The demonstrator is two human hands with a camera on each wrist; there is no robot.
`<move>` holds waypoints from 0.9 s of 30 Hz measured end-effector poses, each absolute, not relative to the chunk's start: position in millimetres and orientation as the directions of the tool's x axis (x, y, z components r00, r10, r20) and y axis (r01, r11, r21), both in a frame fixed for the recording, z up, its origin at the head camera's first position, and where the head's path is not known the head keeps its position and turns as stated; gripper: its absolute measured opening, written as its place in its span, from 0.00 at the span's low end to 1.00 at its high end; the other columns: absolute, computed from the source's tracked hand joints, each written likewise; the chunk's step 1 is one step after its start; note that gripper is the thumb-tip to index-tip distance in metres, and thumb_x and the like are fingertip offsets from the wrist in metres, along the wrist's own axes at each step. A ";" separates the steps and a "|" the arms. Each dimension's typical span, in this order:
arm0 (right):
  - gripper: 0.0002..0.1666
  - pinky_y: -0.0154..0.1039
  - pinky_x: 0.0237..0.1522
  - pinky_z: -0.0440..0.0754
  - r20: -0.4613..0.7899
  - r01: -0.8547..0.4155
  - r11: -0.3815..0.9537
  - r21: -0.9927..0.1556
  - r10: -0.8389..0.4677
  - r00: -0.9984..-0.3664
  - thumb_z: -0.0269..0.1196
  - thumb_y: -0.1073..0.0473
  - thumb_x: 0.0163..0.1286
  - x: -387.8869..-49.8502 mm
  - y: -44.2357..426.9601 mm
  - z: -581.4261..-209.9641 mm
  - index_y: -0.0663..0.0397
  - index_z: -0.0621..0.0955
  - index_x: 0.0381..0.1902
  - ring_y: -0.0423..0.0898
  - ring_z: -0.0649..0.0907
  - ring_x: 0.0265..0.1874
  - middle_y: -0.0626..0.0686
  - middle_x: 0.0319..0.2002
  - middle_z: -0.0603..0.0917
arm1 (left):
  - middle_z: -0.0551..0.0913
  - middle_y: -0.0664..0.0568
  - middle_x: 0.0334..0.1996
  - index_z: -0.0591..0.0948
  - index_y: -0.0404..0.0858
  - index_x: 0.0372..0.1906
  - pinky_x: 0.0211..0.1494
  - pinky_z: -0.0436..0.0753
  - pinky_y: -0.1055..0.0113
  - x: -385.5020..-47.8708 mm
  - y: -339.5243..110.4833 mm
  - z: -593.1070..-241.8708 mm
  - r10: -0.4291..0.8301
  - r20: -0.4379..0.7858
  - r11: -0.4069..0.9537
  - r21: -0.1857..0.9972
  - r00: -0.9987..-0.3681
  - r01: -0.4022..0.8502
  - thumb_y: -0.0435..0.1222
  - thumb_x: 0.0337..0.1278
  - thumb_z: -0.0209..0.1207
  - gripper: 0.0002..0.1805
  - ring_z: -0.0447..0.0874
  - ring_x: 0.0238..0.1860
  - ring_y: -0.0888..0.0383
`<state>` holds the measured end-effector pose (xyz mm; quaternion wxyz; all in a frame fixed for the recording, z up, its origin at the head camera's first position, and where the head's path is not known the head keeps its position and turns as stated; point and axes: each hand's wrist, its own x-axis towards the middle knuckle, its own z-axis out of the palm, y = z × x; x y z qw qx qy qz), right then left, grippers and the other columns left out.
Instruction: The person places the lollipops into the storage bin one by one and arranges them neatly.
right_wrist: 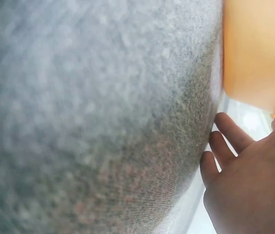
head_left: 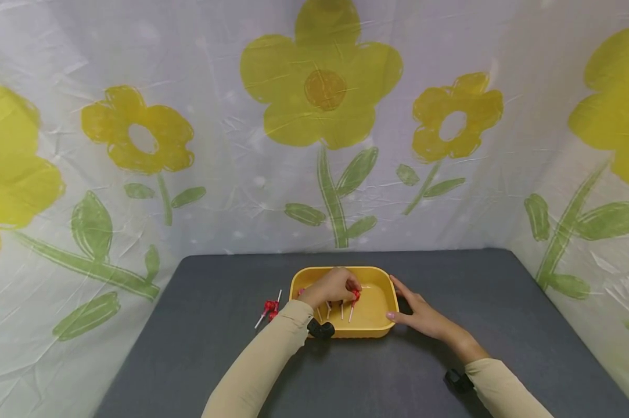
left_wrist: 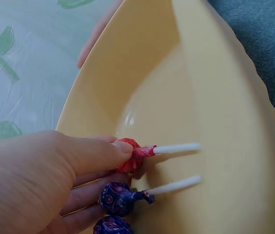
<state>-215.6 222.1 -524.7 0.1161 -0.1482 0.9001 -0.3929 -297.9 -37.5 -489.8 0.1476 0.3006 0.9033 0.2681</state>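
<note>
Over the yellow plastic bin point(head_left: 375, 310), my left hand point(head_left: 331, 288) pinches a red-wrapped lollipop point(left_wrist: 136, 158) between thumb and finger. Its white stick points toward the near wall of the bin. Purple-wrapped lollipops point(left_wrist: 119, 199) lie in the bin just beside those fingers, and the left hand partly hides them. My right hand point(head_left: 424, 316) rests against the bin's right side, its thumb at the near right corner and its fingers stretched along the outer wall. In the right wrist view, the fingers point(right_wrist: 231, 127) look spread and nearly straight.
Left of the bin, several red-wrapped lollipops point(head_left: 270, 307) lie on the dark grey table point(head_left: 215, 325). A pale curtain point(head_left: 230, 191) with printed yellow flowers stands behind the table and along its sides. Black wrist devices point(head_left: 320, 328) sit on both forearms.
</note>
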 end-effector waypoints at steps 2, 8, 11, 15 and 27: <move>0.54 0.77 0.65 0.56 -0.083 -0.181 0.644 -0.743 -0.358 -0.930 0.62 0.36 0.68 -215.0 221.3 -524.9 0.28 0.42 0.80 0.67 0.56 0.75 0.60 0.75 0.64 | 0.89 0.52 0.38 0.88 0.40 0.43 0.37 0.80 0.77 -298.1 -39.0 -491.8 0.619 -0.098 0.672 0.579 -0.779 0.462 0.32 0.57 0.67 0.09 0.79 0.32 0.65; 0.55 0.78 0.65 0.56 -0.072 -0.181 0.647 -0.741 -0.345 -0.936 0.62 0.38 0.68 -213.0 218.5 -524.9 0.37 0.44 0.81 0.68 0.56 0.74 0.61 0.74 0.65 | 0.89 0.50 0.41 0.87 0.39 0.46 0.39 0.82 0.75 -295.4 -45.2 -494.3 0.602 -0.096 0.657 0.624 -0.793 0.423 0.32 0.57 0.68 0.11 0.80 0.35 0.63; 0.55 0.78 0.64 0.56 -0.068 -0.179 0.646 -0.742 -0.338 -0.939 0.63 0.39 0.68 -212.6 218.7 -523.6 0.39 0.44 0.81 0.69 0.57 0.74 0.62 0.73 0.66 | 0.89 0.50 0.44 0.86 0.39 0.48 0.42 0.84 0.72 -294.6 -48.5 -495.1 0.593 -0.088 0.662 0.619 -0.800 0.423 0.34 0.57 0.68 0.13 0.83 0.39 0.61; 0.56 0.77 0.64 0.58 -0.067 -0.177 0.644 -0.745 -0.336 -0.940 0.64 0.39 0.67 -212.7 219.0 -522.4 0.38 0.44 0.81 0.68 0.58 0.74 0.62 0.73 0.67 | 0.88 0.51 0.48 0.85 0.40 0.52 0.53 0.84 0.69 -294.9 -53.1 -496.8 0.593 -0.059 0.691 0.550 -0.803 0.470 0.35 0.58 0.68 0.16 0.85 0.48 0.59; 0.57 0.77 0.64 0.58 -0.067 -0.177 0.639 -0.749 -0.339 -0.938 0.65 0.41 0.66 -212.6 218.2 -522.4 0.39 0.44 0.81 0.67 0.58 0.73 0.61 0.73 0.66 | 0.89 0.50 0.47 0.86 0.38 0.49 0.56 0.83 0.65 -294.3 -65.0 -502.4 0.588 -0.018 0.690 0.533 -0.808 0.490 0.31 0.56 0.68 0.15 0.87 0.48 0.57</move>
